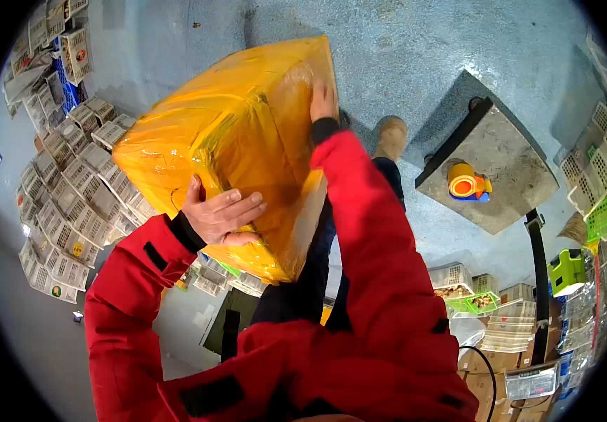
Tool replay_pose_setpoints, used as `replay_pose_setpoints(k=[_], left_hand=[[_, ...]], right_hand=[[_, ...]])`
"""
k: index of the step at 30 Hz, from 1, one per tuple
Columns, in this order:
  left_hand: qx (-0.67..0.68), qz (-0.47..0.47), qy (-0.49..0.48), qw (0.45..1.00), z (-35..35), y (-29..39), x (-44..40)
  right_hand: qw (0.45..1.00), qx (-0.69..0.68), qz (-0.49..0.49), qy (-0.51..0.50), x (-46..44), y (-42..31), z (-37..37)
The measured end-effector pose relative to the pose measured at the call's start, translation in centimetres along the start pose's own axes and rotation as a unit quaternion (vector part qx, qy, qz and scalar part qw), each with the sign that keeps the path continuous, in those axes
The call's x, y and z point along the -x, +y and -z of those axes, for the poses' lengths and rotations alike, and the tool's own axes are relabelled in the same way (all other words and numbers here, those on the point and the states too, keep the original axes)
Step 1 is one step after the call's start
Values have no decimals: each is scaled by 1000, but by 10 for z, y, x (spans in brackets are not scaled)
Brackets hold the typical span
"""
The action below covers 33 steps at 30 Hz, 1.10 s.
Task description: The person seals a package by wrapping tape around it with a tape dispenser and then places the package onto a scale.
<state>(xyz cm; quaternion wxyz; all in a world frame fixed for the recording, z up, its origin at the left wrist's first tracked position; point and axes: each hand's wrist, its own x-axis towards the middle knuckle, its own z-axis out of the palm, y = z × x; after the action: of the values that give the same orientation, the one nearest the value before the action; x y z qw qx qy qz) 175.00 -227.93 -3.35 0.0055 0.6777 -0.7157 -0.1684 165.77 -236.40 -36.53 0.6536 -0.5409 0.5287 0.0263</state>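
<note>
A large, boxy package (247, 133) wrapped in shiny yellow tape or film is tilted in front of my body. My left hand (222, 214) presses on its near side, fingers lying across the wrapping by a lower edge. Against the far right side is my right hand (323, 102), with its fingers partly hidden by the package's edge. The package is held between both hands. Its underside is hidden, so I cannot tell whether it rests on my leg.
At right stands a low platform cart (490, 165) carrying an orange-and-blue tape dispenser (465, 184). Stacked white crates (71, 204) line the left side. More crates (592, 169), a green stool (567, 272) and cardboard boxes (490, 362) stand along the right. My boot (391, 137) is on the blue floor (402, 49).
</note>
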Motion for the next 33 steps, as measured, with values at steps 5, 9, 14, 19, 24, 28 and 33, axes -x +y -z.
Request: replay_pose_setpoints(k=[5, 9, 14, 19, 24, 28, 33], left_hand=[[23, -18, -12, 999, 2, 7, 5], [82, -70, -22, 994, -2, 25, 2], [220, -158, -112, 956, -6, 57, 4], [215, 204, 128, 947, 44, 50, 32], [116, 561, 244, 782, -10, -14, 95], [67, 546, 208, 809, -27, -6, 91], [78, 508, 180, 839, -31, 7, 100]], right_hand=[[995, -69, 76, -9, -72, 55, -31], [978, 134, -104, -121, 55, 135, -3], [770, 504, -98, -380, 79, 102, 50], [922, 343, -44, -172, 10, 60, 116], [927, 321, -149, -122, -6, 86, 91], [976, 147, 24, -159, -53, 71, -62], [935, 224, 243, -127, -65, 49, -98]])
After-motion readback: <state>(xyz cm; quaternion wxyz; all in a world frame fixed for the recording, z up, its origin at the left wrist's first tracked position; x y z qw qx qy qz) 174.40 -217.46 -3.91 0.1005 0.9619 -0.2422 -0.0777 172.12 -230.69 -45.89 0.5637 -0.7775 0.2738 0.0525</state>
